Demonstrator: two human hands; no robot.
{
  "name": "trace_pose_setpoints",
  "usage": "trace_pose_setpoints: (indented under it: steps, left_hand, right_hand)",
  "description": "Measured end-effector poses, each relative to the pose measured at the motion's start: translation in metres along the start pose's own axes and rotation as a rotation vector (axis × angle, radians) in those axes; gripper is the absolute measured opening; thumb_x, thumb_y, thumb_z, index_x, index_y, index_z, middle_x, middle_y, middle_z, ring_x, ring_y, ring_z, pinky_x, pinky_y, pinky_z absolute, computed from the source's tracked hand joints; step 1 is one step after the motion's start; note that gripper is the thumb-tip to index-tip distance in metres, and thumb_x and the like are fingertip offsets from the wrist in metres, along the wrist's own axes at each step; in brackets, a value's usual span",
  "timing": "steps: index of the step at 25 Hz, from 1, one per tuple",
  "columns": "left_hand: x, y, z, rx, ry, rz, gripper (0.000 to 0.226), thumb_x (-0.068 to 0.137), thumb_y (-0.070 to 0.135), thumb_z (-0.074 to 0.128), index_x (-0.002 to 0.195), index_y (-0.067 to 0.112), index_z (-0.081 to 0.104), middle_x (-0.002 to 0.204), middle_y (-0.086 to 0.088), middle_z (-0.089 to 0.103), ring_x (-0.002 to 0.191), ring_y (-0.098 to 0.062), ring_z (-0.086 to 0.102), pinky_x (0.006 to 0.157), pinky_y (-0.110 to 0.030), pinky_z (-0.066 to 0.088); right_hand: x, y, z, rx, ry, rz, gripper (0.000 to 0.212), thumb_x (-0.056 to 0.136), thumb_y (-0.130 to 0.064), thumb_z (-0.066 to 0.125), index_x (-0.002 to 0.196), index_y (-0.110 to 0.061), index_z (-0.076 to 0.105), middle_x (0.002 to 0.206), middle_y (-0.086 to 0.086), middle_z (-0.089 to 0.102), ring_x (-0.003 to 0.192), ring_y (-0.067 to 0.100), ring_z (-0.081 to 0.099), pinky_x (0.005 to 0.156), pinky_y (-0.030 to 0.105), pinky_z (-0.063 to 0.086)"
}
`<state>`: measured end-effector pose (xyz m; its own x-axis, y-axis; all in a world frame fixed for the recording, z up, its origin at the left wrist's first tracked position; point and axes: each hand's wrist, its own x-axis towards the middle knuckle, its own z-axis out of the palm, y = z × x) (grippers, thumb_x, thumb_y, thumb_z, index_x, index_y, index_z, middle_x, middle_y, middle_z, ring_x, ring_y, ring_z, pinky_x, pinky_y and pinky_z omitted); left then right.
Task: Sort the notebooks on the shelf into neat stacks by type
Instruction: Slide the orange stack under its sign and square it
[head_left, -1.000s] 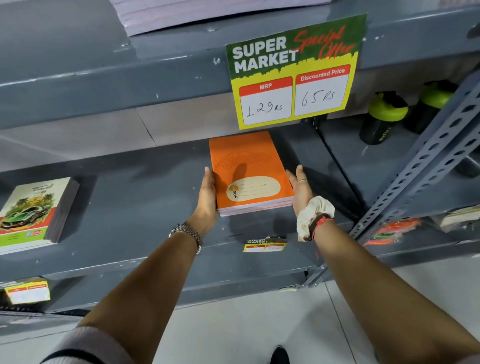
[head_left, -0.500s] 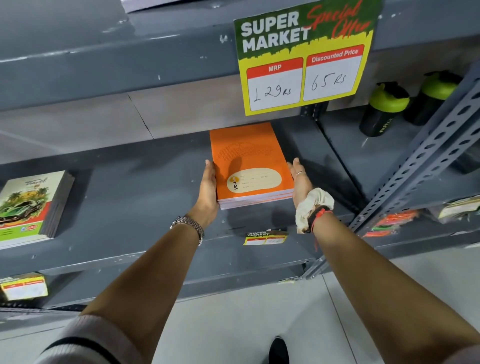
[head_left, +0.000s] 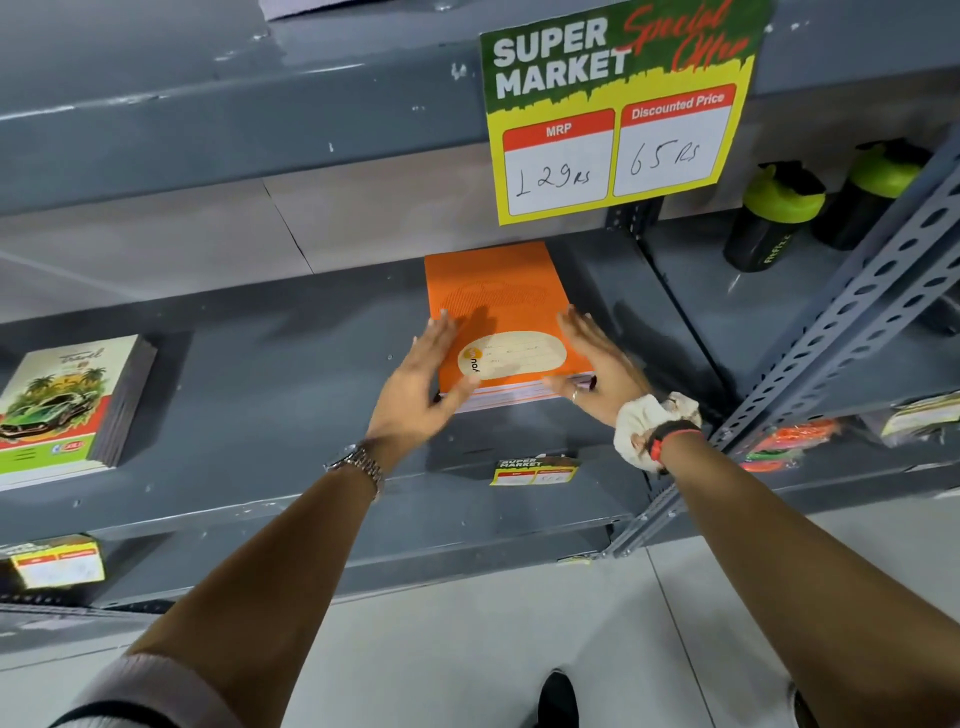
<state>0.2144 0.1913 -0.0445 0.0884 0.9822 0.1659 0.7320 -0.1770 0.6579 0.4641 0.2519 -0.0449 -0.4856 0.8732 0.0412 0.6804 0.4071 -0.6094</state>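
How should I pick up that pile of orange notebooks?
Take the orange notebooks by the two long side edges, one hand on each side, reaching in from the front of the shelf. The pile lies flat with its short end towards you, so squeezing both sides should keep it together.

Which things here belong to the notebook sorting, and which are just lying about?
Part of the job: orange notebooks, car-cover notebooks, left hand, right hand.

Lying about: offer sign, green-lidded bottles, small price tag.
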Motion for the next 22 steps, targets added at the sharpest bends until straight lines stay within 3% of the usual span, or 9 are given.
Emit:
trace_pose_setpoints:
  steps: [2, 5, 14, 20, 22]
  left_hand:
    - [-0.012, -0.011, 0.000, 0.277, -0.074, 0.162, 0.062, 0.088, 0.049, 0.048, 0.143, 0.034, 0.024, 0.153, 0.017, 0.021, 0.142, 0.001, 0.014, 0.114, -0.026, 0.030]
    - [-0.016, -0.018, 0.002, 0.349, -0.033, 0.219, 0.047, 0.094, 0.037, 0.044, 0.139, 0.031, 0.036, 0.148, 0.016, 0.033, 0.139, -0.001, 0.024, 0.100, -0.031, 0.048]
    - [-0.010, -0.017, 0.002, 0.308, -0.011, 0.213, 0.042, 0.093, 0.026, 0.051, 0.134, 0.023, 0.047, 0.145, 0.012, 0.039, 0.136, 0.000, 0.026, 0.102, -0.019, 0.037]
    - [-0.013, -0.002, -0.004, 0.193, -0.057, 0.115, 0.048, 0.093, 0.022, 0.051, 0.139, 0.022, 0.038, 0.148, 0.012, 0.030, 0.140, -0.004, 0.017, 0.114, -0.029, 0.029]
    - [-0.030, 0.011, -0.004, 0.115, 0.011, 0.072, 0.053, 0.094, 0.025, 0.049, 0.143, 0.027, 0.029, 0.152, 0.010, 0.022, 0.143, -0.006, 0.010, 0.116, -0.026, 0.022]
  right_hand:
    - [-0.008, 0.004, -0.005, -0.064, -0.004, -0.059, 0.067, 0.084, -0.027, 0.064, 0.141, -0.019, 0.030, 0.154, 0.005, 0.022, 0.143, 0.017, 0.010, 0.116, 0.048, 0.024]
    - [-0.012, 0.012, -0.002, -0.100, 0.047, -0.105, 0.047, 0.087, -0.009, 0.058, 0.133, -0.012, 0.045, 0.149, 0.009, 0.034, 0.141, 0.019, 0.019, 0.115, 0.042, 0.030]
    - [-0.005, 0.014, 0.002, -0.127, 0.090, -0.066, 0.045, 0.088, -0.002, 0.054, 0.131, -0.014, 0.048, 0.146, 0.004, 0.040, 0.141, 0.020, 0.025, 0.112, 0.041, 0.036]
    - [-0.009, 0.000, -0.004, -0.149, -0.027, 0.017, 0.058, 0.088, -0.002, 0.053, 0.140, -0.018, 0.033, 0.155, 0.001, 0.022, 0.145, 0.018, 0.011, 0.112, 0.044, 0.036]
    - [-0.023, -0.010, 0.001, -0.165, 0.023, 0.040, 0.063, 0.088, -0.008, 0.054, 0.143, -0.018, 0.025, 0.157, 0.002, 0.015, 0.146, 0.019, 0.006, 0.109, 0.046, 0.039]
